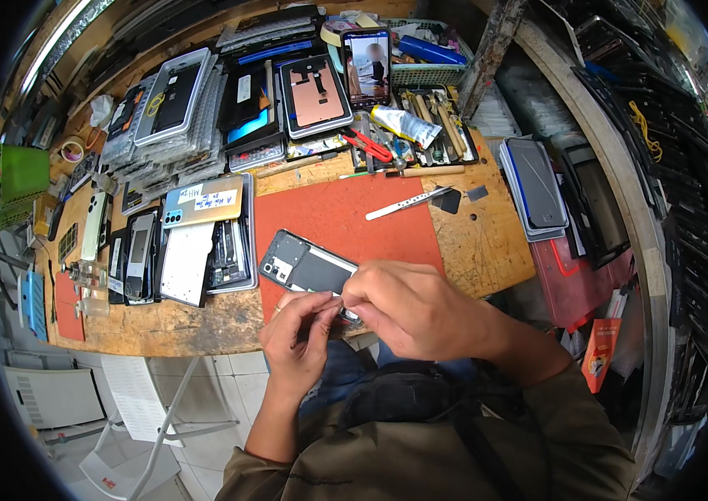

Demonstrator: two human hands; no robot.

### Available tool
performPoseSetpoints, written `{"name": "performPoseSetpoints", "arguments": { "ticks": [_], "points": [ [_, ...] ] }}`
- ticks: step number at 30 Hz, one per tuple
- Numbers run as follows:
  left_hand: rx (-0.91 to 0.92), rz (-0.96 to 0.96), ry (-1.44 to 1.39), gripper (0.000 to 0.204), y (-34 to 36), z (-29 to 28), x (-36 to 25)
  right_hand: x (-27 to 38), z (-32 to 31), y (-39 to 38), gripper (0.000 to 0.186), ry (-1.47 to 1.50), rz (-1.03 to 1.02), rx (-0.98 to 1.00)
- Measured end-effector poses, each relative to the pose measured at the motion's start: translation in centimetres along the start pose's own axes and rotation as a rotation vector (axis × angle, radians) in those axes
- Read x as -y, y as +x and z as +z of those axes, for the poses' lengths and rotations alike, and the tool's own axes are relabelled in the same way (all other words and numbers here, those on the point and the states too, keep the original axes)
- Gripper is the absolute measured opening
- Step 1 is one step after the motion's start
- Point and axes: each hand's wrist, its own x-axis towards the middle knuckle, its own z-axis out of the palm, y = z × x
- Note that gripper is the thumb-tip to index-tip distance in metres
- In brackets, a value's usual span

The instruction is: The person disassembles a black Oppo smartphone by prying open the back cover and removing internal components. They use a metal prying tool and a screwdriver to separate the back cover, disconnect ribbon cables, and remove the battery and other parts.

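One lg red mat (304, 209) tops bench (494, 259) abv tiles (247, 387).

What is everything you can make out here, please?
Workbench: one, brown, centre
Mat: one, orange-red, on the workbench
Opened smartphone: one, black and grey, over the mat
Tweezers: one pair, silver, across the mat's right edge
Lit smartphone: one, black, upright behind the mat
Other phones: many, mixed, both sides
Tray stack: one, clear, back left
Baskets: two, green, far left and back
Chair: one, white, lower left
Left hand: one, bare, at opened smartphone
Right hand: one, bare, at opened smartphone
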Motion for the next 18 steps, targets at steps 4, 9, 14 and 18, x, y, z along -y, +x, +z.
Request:
{"name": "performPoseSetpoints", "arguments": {
  "ticks": [4,9,14,18],
  "points": [
    [-0.067,-0.035,-0.068,0.027,-0.3,0.8,0.1,0.2,-0.4,-0.2,0.026,-0.107,0.024,0.049],
    [0.010,0.010,0.015,0.029,0.5,1.1,0.0,-0.1,-1.0,0.1,0.033,-0.142,0.013,0.074],
    [0.128,-0.054,0.020,0.074,0.3,1.1,-0.6,-0.4,-1.1,0.1,0.032,-0.124,0.065,0.092],
    [0.209,-0.102,-0.029,0.076,-0.1,1.1,-0.5,-0.6,-1.4,0.3,0.033,-0.167,0.098,0.131]
  ]
}}
